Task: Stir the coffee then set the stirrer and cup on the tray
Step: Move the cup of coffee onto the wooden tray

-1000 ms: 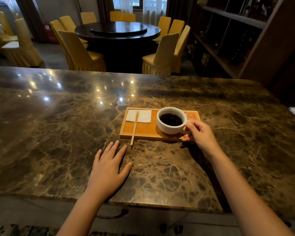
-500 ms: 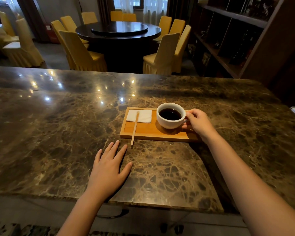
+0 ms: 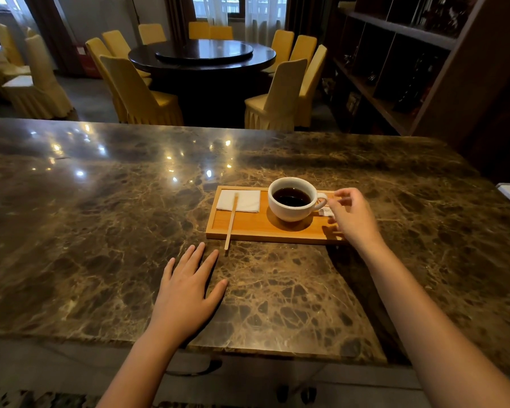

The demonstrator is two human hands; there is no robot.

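A white cup (image 3: 292,212) of black coffee stands upright on the wooden tray (image 3: 256,226), its handle pointing right. A thin wooden stirrer (image 3: 231,222) lies across the tray's left part, its top on a white napkin (image 3: 245,201) and its lower tip past the tray's front edge. My right hand (image 3: 352,217) hovers just right of the cup handle, fingers loosely apart, a small gap between them and the handle. My left hand (image 3: 186,293) lies flat on the marble table (image 3: 100,231), fingers spread, just below the stirrer's tip.
A small white packet (image 3: 326,212) lies on the tray's right end, partly behind my fingers. Beyond the table's far edge stand yellow-covered chairs (image 3: 280,95) around a dark round table (image 3: 203,57). A dark shelf unit (image 3: 424,69) rises at the right.
My right hand moved the cup back fully onto the tray, set it down and let go of the handle. The left hand and stirrer have not moved.
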